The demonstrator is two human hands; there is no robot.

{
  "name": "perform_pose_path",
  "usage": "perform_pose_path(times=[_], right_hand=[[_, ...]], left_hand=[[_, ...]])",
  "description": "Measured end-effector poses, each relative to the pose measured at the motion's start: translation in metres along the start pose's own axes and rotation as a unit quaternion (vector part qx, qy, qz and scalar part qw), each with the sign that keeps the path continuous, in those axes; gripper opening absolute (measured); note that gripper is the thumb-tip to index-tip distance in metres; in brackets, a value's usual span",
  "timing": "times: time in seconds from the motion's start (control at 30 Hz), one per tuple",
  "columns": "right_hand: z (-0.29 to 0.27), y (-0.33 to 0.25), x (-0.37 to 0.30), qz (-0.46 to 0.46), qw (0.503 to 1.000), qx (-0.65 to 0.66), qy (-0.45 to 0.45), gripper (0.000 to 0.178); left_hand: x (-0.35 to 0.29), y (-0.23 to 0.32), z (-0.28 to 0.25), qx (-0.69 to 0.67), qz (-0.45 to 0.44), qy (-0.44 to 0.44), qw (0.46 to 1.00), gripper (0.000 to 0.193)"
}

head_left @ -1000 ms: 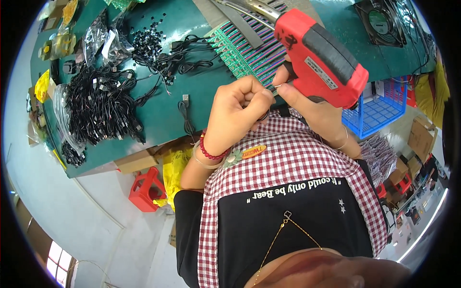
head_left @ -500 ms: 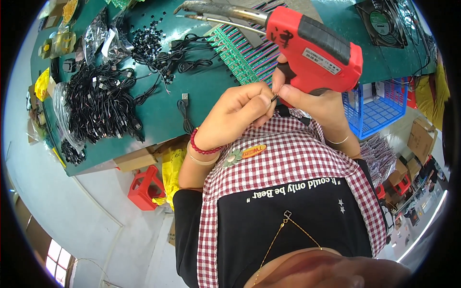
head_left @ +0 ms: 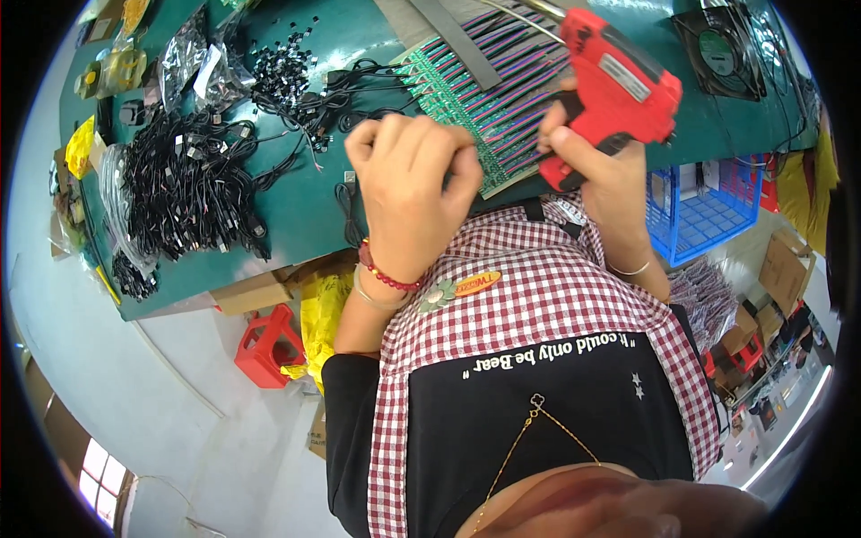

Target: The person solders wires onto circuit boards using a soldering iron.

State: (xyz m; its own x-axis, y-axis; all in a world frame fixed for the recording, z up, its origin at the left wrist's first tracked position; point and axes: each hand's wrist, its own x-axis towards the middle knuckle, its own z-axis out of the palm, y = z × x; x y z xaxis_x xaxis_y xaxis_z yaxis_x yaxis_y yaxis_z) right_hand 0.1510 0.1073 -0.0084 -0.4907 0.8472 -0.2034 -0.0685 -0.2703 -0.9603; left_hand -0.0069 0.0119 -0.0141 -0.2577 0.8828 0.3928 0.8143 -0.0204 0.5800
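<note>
A red soldering gun (head_left: 628,85) with a black grip is in my right hand (head_left: 605,175), whose fingers wrap round its lower part. Its metal front end runs toward the upper edge of the view. Beneath it lies a row of green circuit boards (head_left: 448,103) with striped wires. My left hand (head_left: 408,184), back upward and fingers curled down, hovers at the table's near edge beside a coiled black USB cable (head_left: 348,211). Whatever these fingers may hold is hidden.
Piled black cables (head_left: 188,184) lie on the green table (head_left: 296,202) at left, near scattered small black parts (head_left: 282,72). A grey metal bar (head_left: 457,40) rests across the boards. A fan (head_left: 717,49) stands far right, above a blue crate (head_left: 708,215).
My hands, earlier together at a small dark piece, have parted. The left one went left and up, turning its back upward. The right one shifted slightly right, carrying the soldering gun.
</note>
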Motion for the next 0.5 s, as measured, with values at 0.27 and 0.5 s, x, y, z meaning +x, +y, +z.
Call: perform_pose_path(times=[0.27,0.5], right_hand=[[-0.055,0.018,-0.037,0.02,0.998,-0.037,-0.036,0.038],[-0.068,0.038,-0.055,0.034,0.993,-0.106,-0.037,0.036]], left_hand=[[0.007,-0.027,0.001,0.162,-0.006,0.009,0.987,0.01],[0.011,-0.034,0.006,0.185,-0.014,0.003,0.983,0.01]])
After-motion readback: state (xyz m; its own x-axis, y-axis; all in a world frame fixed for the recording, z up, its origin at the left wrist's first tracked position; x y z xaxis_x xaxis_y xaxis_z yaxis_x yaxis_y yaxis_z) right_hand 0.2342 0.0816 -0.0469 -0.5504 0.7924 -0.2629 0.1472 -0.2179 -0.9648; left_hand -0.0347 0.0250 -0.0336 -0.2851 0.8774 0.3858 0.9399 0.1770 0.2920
